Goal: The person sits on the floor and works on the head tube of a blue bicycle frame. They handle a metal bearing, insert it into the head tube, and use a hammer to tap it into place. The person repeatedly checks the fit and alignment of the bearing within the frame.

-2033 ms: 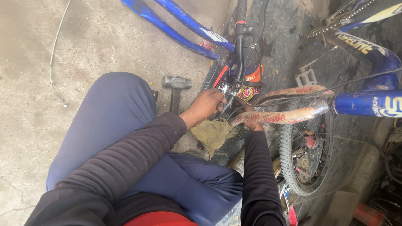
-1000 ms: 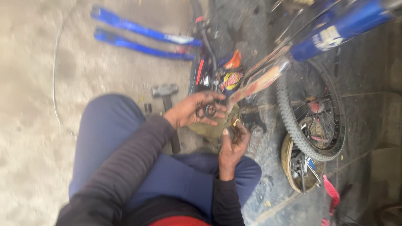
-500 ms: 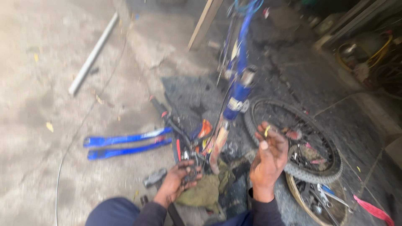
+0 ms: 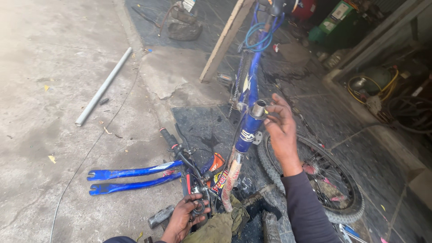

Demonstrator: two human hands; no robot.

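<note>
My right hand (image 4: 282, 132) is raised beside the open metal end of the blue bicycle frame's tube (image 4: 258, 108). Its fingertips pinch a small pale part right at that opening. Lower down, my left hand (image 4: 182, 218) grips a dark metal ring (image 4: 198, 207) at the frame's front end, beside the black handlebar (image 4: 176, 146). The blue frame (image 4: 246, 135) runs upward between both hands. An olive rag (image 4: 220, 228) lies under the frame near my left hand.
A loose blue fork (image 4: 130, 177) lies on the concrete to the left, with a hammer (image 4: 159, 217) near my left hand. A knobbly rear wheel (image 4: 330, 189) sits right of my right arm. Farther off are a grey pipe (image 4: 103, 87) and a wooden plank (image 4: 225, 40).
My view has tilted up from my lap to the whole bicycle. My right hand rose from the frame's front end to the tube's open top. My left hand stayed low on the ring.
</note>
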